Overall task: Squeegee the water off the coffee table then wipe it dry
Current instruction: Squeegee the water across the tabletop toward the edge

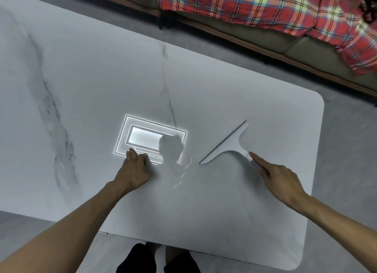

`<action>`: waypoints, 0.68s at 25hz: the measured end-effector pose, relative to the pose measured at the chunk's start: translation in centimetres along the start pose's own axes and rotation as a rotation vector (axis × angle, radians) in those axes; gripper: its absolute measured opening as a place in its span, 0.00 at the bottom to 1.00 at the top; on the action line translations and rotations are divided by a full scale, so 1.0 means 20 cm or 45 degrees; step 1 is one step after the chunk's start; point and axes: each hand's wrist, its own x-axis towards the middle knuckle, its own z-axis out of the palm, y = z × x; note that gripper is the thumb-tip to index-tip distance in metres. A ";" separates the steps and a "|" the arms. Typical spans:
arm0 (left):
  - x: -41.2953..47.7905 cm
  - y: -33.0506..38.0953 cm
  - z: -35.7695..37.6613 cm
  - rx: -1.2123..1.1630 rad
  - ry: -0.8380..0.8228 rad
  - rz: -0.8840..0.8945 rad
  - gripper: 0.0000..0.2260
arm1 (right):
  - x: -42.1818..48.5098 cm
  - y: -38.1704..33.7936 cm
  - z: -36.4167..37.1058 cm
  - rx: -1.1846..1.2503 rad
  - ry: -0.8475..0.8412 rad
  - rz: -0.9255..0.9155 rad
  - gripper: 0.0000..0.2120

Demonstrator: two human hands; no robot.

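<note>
Grey floor (346,142) ran around a white marble-patterned desk (91,85) with rounded corners, and the person's dark-clad legs (142,258) showed just below its near edge. Two bare forearms reached up over the desk top from the bottom of the view.

The left hand (134,168) lay palm down on the desk, fingers curled loosely and closed on nothing, its fingertips touching the near edge of a bright rectangular reflection of a ceiling light (146,138). Just right of that hand a thin film of water (181,170) glinted in small streaks, with the dark reflection of the person's head above it.

The right hand (279,181) was further right, with the index finger stretched forward along the handle of a white plastic squeegee (226,144). The handle end was tucked under the finger and the front of the palm; whether the other fingers were wrapped round it could not be told. The squeegee's long blade lay slanted on the desk, just ahead and to the left of this hand, its near tip close to the water streaks and its far tip pointing away to the upper right.

Beyond both hands, grey veins (51,109) crossed the marble surface. Past the far edge of the desk stood a low olive-brown sofa (306,48), draped with a red plaid blanket (255,5).
</note>
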 end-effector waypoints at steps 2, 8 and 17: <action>-0.03 -0.03 -0.01 -0.073 0.069 0.011 0.18 | -0.07 0.02 -0.04 0.017 0.035 0.024 0.20; -0.18 -0.23 0.02 -0.447 0.327 -0.144 0.09 | -0.21 -0.35 0.05 -0.309 -0.095 -0.555 0.27; -0.44 -0.71 0.22 -0.617 0.416 -0.360 0.07 | -0.16 -1.24 0.69 -0.596 -0.365 -1.366 0.19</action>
